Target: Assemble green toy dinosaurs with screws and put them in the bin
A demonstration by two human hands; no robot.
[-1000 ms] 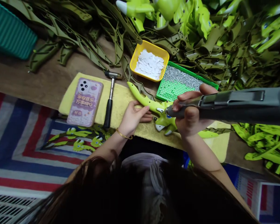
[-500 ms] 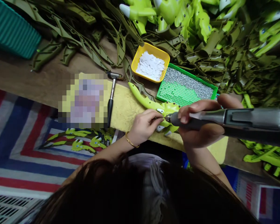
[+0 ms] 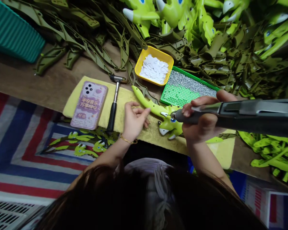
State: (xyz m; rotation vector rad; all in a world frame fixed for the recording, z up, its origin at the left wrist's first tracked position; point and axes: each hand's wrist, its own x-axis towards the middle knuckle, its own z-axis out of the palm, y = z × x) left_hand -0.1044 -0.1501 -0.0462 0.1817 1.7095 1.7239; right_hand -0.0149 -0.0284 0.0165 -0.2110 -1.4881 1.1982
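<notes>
Dinosaur toy [image 3: 169,123] lies on a yellow pad [image 3: 121,102] near the front edge of the brown worktop [image 3: 14,65], its lime body assembled, with a blue eye and white horn showing. A striped cloth [image 3: 26,153] spreads below the worktop, with small green parts [image 3: 81,143] lying on it. Across the back sits a large heap of olive parts [image 3: 218,54], with lime dinosaurs [image 3: 141,12] among them, and more lime parts [image 3: 271,156] lie at the right, so many pieces are not yet joined into whole bodies. A teal basket [image 3: 14,35] stands at the far left. Nearer are a green tray [image 3: 180,95], partly bare, with a band of silver pins [image 3: 189,80], and a yellow dish [image 3: 144,60] of white discs [image 3: 153,68]. On the pad are a phone [image 3: 88,105] and a hammer [image 3: 114,102]. The right hand [image 3: 201,123] is closed around a grey power tool [image 3: 242,113], whose bit [image 3: 173,115] meets the toy's head. The left hand [image 3: 134,119] is open and empty, its fingertips [image 3: 147,110] just beside the toy's neck, though any contact is hard to tell. A gold bangle [image 3: 128,140] circles its wrist.
</notes>
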